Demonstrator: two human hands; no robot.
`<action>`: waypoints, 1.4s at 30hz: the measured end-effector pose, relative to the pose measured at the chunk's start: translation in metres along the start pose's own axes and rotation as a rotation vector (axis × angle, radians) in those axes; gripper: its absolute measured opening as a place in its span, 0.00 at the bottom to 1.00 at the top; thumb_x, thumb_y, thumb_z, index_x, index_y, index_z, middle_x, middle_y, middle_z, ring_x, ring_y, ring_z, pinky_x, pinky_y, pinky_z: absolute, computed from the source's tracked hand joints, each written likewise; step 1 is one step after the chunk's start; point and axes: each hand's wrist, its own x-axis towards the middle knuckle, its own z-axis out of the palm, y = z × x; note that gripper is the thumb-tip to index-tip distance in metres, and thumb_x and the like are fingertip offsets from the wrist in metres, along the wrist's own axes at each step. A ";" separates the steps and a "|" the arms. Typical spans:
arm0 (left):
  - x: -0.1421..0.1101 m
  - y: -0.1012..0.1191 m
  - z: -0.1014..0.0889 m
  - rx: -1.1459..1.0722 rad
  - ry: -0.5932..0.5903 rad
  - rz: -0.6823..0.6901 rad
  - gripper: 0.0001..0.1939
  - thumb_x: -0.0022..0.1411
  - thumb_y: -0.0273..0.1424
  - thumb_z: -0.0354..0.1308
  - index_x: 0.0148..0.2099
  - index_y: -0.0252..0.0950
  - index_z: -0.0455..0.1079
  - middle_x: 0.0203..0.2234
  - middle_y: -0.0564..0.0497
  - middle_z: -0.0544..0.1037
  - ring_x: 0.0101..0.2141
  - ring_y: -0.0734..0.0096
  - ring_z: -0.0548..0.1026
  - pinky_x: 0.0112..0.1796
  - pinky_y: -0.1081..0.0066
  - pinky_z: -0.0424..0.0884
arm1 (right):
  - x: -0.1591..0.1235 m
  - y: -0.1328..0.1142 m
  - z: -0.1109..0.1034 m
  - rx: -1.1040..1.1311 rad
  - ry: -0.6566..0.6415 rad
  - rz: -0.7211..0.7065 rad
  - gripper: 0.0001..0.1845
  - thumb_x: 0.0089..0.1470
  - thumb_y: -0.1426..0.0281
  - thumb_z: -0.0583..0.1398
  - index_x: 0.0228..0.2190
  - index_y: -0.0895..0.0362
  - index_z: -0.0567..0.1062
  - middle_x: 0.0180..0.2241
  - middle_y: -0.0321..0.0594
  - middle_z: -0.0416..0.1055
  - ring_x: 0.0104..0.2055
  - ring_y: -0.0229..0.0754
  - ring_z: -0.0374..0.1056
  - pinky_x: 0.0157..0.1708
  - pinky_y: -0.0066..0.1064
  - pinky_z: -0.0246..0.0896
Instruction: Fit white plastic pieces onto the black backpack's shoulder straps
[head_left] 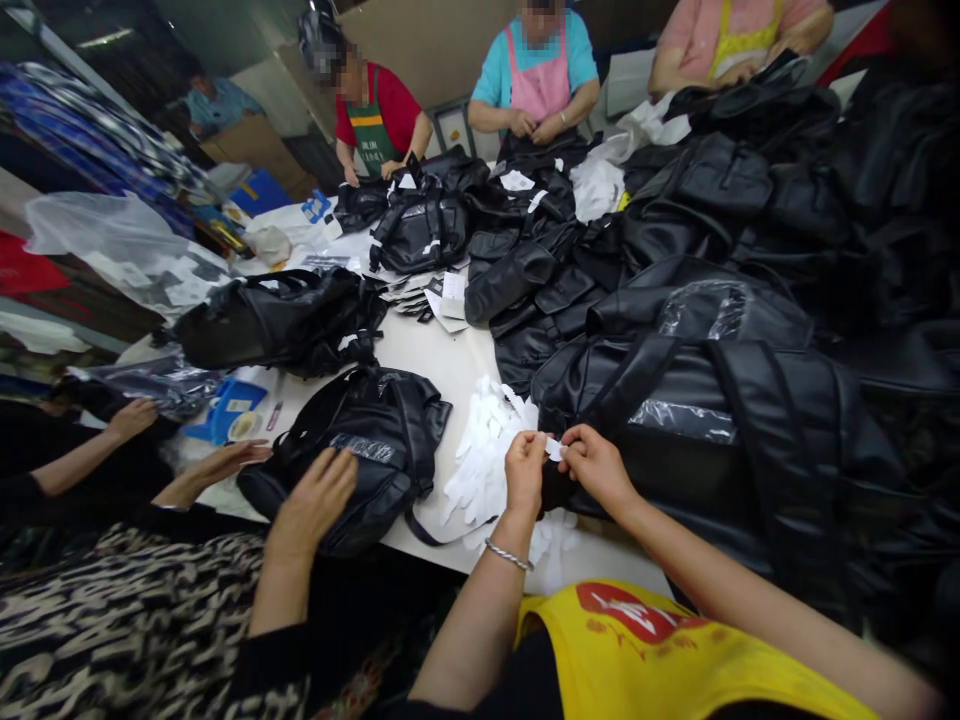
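Observation:
A small white slip (553, 449) is stretched between my two hands. My left hand (526, 465), with a braided silver bracelet at the wrist, pinches its left end. The right end is pinched between the fingers of my right hand (598, 466). Both hands are just in front of a large black bag (675, 400) with wide straps and clear plastic film on it. To the left of my hands, a loose heap of white slips (480, 455) lies on the pale table (469, 350). What is printed on the slip, if anything, is too small to tell.
Beside me on the left, a co-worker's hand (319, 500) is over a black backpack (375, 435). Another person's hands are farther left, near a blue tape dispenser (229, 408). Black bags (720, 200) pile up at right. Flat cards (446, 300) lie mid-table. Several people work across the table.

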 end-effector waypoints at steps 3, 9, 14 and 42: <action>-0.001 -0.001 -0.006 -0.003 -0.084 -0.058 0.13 0.49 0.34 0.57 0.36 0.31 0.67 0.30 0.50 0.73 0.28 0.77 0.68 0.31 0.76 0.63 | 0.001 0.005 0.003 0.038 -0.015 0.018 0.07 0.45 0.68 0.52 0.30 0.58 0.63 0.18 0.33 0.66 0.18 0.35 0.61 0.21 0.24 0.56; -0.009 0.002 -0.006 0.235 0.042 0.243 0.05 0.53 0.28 0.53 0.31 0.33 0.68 0.37 0.48 0.73 0.39 0.71 0.69 0.45 0.69 0.62 | -0.002 -0.001 0.002 -0.065 0.015 -0.060 0.05 0.46 0.70 0.52 0.29 0.57 0.63 0.17 0.31 0.65 0.19 0.33 0.60 0.22 0.23 0.54; -0.015 0.001 0.001 0.236 0.144 0.324 0.05 0.54 0.30 0.52 0.31 0.34 0.67 0.33 0.49 0.73 0.37 0.72 0.70 0.42 0.70 0.63 | -0.001 -0.001 0.003 0.110 0.047 0.117 0.05 0.43 0.70 0.53 0.27 0.57 0.61 0.16 0.32 0.65 0.16 0.34 0.56 0.17 0.24 0.49; -0.066 -0.068 -0.085 0.619 0.185 -0.121 0.12 0.55 0.37 0.50 0.27 0.34 0.64 0.20 0.52 0.68 0.23 0.74 0.67 0.30 0.71 0.64 | -0.063 0.075 0.019 -0.644 -0.739 -0.071 0.21 0.45 0.76 0.53 0.44 0.59 0.68 0.41 0.47 0.66 0.44 0.46 0.63 0.43 0.32 0.55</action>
